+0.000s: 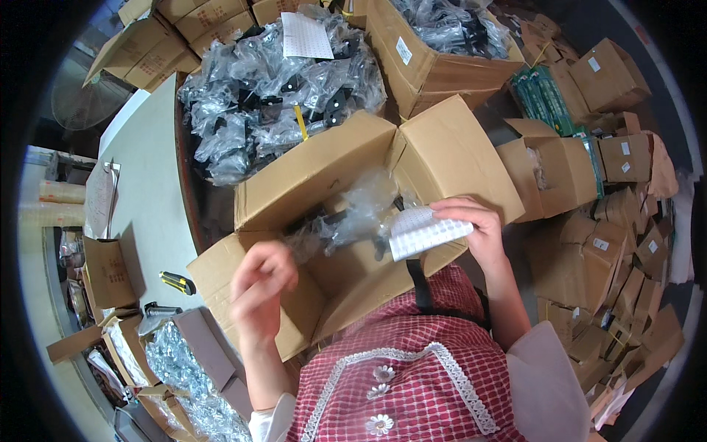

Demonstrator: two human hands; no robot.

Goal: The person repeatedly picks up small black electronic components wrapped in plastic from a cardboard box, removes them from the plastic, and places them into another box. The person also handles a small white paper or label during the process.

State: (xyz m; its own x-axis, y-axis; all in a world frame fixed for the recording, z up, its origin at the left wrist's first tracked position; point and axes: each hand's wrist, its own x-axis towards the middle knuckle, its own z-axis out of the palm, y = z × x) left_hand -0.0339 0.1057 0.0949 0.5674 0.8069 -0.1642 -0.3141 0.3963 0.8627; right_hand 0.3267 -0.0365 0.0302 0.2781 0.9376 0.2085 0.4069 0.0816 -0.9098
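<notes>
In my right hand [475,225] is a white sheet of small round stickers [427,233], bent over and gripped at its right edge. My left hand [263,283], slightly blurred, hovers over the left flap of an open cardboard box [317,173]. Its fingers are curled together; whatever they pinch, if anything, cannot be made out. Inside the box, below and between my hands, lie clear plastic bags [353,214] with dark parts in them. The sheet hides part of the box's right side.
Behind the box is a large heap of bagged black parts [287,96] with another sticker sheet [306,35] on top. A yellow-black utility knife [177,283] lies on the grey table [143,206] at left. Cardboard boxes [589,258] crowd the right. A filled carton [434,66] stands at the back.
</notes>
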